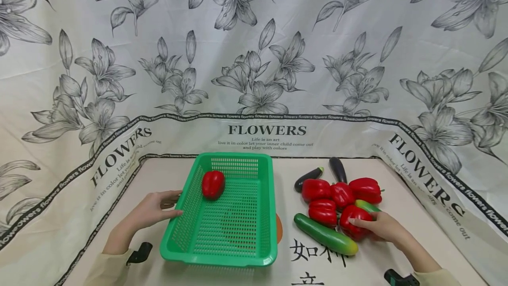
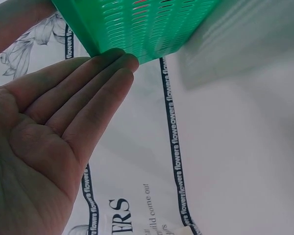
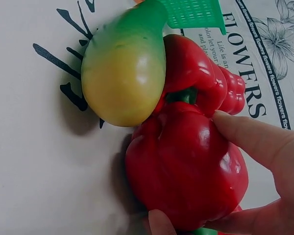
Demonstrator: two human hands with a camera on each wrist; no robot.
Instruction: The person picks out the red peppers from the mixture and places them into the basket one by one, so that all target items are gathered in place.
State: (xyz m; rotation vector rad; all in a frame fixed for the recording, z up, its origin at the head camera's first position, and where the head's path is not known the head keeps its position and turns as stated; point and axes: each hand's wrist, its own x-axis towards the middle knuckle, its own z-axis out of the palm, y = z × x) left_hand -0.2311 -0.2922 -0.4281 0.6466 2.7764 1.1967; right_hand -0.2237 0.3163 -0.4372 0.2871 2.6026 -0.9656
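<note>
A green plastic basket sits on the table with one red bell pepper inside. At its left side my left hand holds the rim, thumb over the edge and fingers against the outer wall; the left wrist view shows these fingers nearly straight. My right hand grips another red bell pepper at the front of a pile, its fingers and thumb spread around the sides. Right beside that pepper lies a cucumber with a yellow end. More red bell peppers touch one another behind it.
Two dark eggplants lie behind the peppers. Part of another green vegetable shows behind the gripped pepper. An orange round patch peeks out at the basket's right side. A flower-printed cloth hangs along the table's back and sides.
</note>
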